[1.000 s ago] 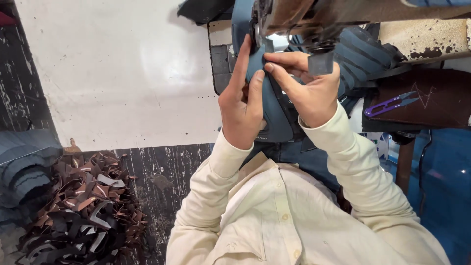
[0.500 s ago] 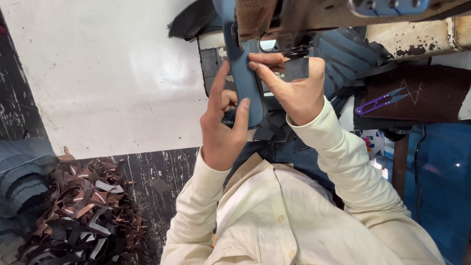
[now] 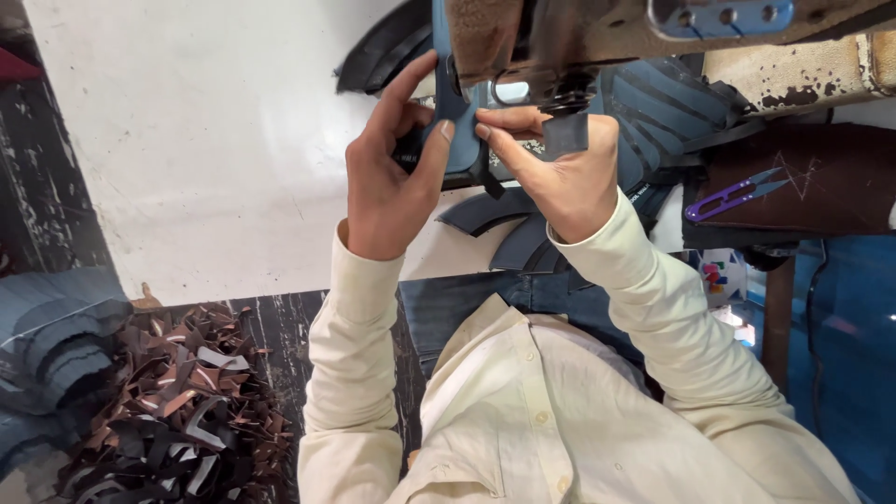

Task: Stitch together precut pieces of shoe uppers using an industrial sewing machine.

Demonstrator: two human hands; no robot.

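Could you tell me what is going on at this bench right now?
A person in a cream shirt holds a blue leather piece with both hands under a sewing machine head. The left hand grips its edge; the right hand pinches it opposite. Purple thread snips lie to one side.

the white table (image 3: 187, 159) is bare and open toward its left edge. at the far edge the sewing machine (image 3: 597, 37) hangs low over both hands, and stacked dark blue pieces (image 3: 672, 103) with purple snips (image 3: 733, 198) crowd the right side.
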